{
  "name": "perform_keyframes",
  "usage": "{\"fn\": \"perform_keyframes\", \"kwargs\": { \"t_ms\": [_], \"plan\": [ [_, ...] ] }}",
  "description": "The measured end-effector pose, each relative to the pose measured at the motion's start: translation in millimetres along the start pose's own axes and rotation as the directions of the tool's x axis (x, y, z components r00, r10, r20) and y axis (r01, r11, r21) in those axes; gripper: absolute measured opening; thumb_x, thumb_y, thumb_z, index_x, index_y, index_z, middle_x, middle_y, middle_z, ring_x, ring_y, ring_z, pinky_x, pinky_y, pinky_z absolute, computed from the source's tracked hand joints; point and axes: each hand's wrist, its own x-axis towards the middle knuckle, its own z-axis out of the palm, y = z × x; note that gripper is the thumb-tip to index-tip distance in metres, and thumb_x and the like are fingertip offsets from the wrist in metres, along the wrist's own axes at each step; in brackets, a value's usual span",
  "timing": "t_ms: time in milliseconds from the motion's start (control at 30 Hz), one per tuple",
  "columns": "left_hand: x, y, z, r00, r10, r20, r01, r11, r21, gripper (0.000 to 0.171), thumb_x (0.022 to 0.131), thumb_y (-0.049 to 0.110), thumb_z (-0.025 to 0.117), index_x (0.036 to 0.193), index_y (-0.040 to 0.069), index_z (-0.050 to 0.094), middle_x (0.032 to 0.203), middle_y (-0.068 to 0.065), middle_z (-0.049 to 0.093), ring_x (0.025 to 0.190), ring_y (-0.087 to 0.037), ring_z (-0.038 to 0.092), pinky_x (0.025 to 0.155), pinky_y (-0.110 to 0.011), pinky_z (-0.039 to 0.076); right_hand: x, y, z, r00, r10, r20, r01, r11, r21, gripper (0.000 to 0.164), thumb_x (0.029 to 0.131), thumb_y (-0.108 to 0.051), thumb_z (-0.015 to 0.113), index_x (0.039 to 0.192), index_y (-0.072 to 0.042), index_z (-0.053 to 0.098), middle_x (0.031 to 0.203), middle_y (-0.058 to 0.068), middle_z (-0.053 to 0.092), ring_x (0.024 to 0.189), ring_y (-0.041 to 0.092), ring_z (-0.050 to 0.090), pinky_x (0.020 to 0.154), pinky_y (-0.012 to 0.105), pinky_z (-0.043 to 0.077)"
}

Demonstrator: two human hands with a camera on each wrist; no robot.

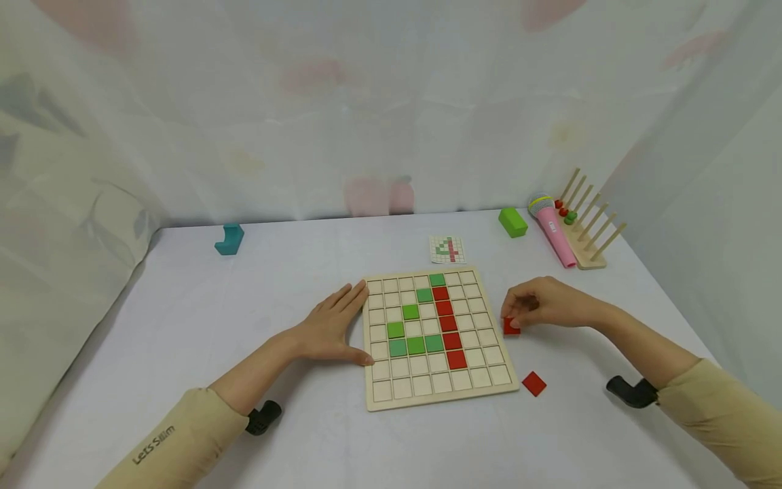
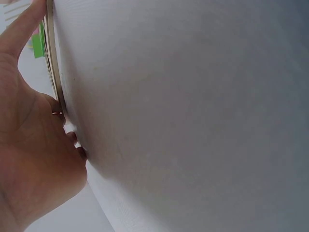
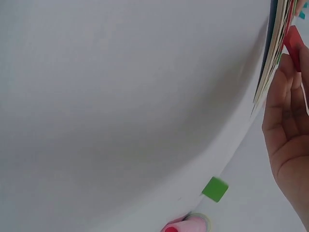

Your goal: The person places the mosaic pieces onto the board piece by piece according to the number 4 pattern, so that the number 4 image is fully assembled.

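A wooden grid board (image 1: 381,390) lies on the white table, with green tiles in a diagonal and a short row, and a column of red tiles (image 1: 448,323). My left hand (image 1: 330,327) rests at the board's left edge, fingers spread and straight, thumb on the lower left side. Just right of the board, my right hand (image 1: 540,303) pinches a red square tile (image 1: 511,327) between thumb and fingers. In the right wrist view that tile (image 3: 293,47) stands tilted close to the board's edge. Another red tile (image 1: 534,384) lies flat near the board's lower right corner.
Behind the board lies a small pattern card (image 1: 447,250). At the back right are a green block (image 1: 513,222), a pink toy microphone (image 1: 554,234) and a wooden peg stand (image 1: 591,257) with small red and green pieces. A teal curved block (image 1: 229,240) sits back left.
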Motion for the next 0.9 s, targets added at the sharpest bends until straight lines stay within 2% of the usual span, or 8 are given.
{"fn": "perform_keyframes", "kwargs": {
  "t_ms": [333, 600, 733, 900],
  "plan": [
    [0.2, 0.1, 0.3, 1.0, 0.004, -0.004, -0.004, 1.0, 0.01, 0.125, 0.072, 0.068, 0.073, 0.16, 0.009, 0.007, 0.17, -0.006, 0.002, 0.157, -0.036, 0.004, 0.119, -0.066, 0.021, 11.2, -18.6, 15.4, 1.0, -0.001, -0.018, 0.003, 0.996, 0.086, 0.01, 0.087, -0.018, 0.075, 0.096, -0.017, 0.071, 0.087, -0.002, 0.074, 0.077, 0.009, 0.068, 0.072, 0.021, 0.056],
    [-0.3, -0.2, 0.4, 1.0, -0.002, -0.004, 0.002, 1.0, 0.001, 0.125, 0.072, 0.068, 0.074, 0.16, 0.009, 0.006, 0.17, -0.006, 0.002, 0.157, -0.036, 0.003, 0.119, -0.067, 0.02, 19.1, -34.4, 28.7, 0.999, -0.033, 0.014, 0.031, 0.993, 0.114, 0.009, 0.089, -0.015, 0.073, 0.098, -0.014, 0.071, 0.086, 0.001, 0.074, 0.076, 0.012, 0.067, 0.072, 0.021, 0.056],
    [-0.1, -0.4, 0.5, 1.0, 0.0, -0.004, 0.0, 1.0, 0.006, 0.125, 0.072, 0.068, 0.074, 0.16, 0.009, 0.006, 0.17, -0.006, 0.001, 0.157, -0.036, 0.003, 0.119, -0.066, 0.02, 22.8, -40.2, 35.9, 0.998, -0.056, 0.037, 0.052, 0.992, 0.113, 0.009, 0.089, -0.012, 0.071, 0.099, -0.011, 0.072, 0.087, 0.002, 0.072, 0.077, 0.01, 0.065, 0.072, 0.02, 0.055],
    [-0.1, -0.4, 0.3, 1.0, -0.003, -0.001, 0.003, 1.0, 0.006, 0.126, 0.072, 0.069, 0.073, 0.16, 0.01, 0.005, 0.17, -0.005, 0.001, 0.157, -0.036, 0.003, 0.119, -0.066, 0.019, 25.9, -44.5, 45.4, 0.994, -0.093, 0.059, 0.086, 0.991, 0.106, 0.01, 0.089, -0.012, 0.071, 0.099, -0.013, 0.073, 0.091, 0.001, 0.073, 0.077, 0.007, 0.064, 0.073, 0.021, 0.056]
  ]
}}
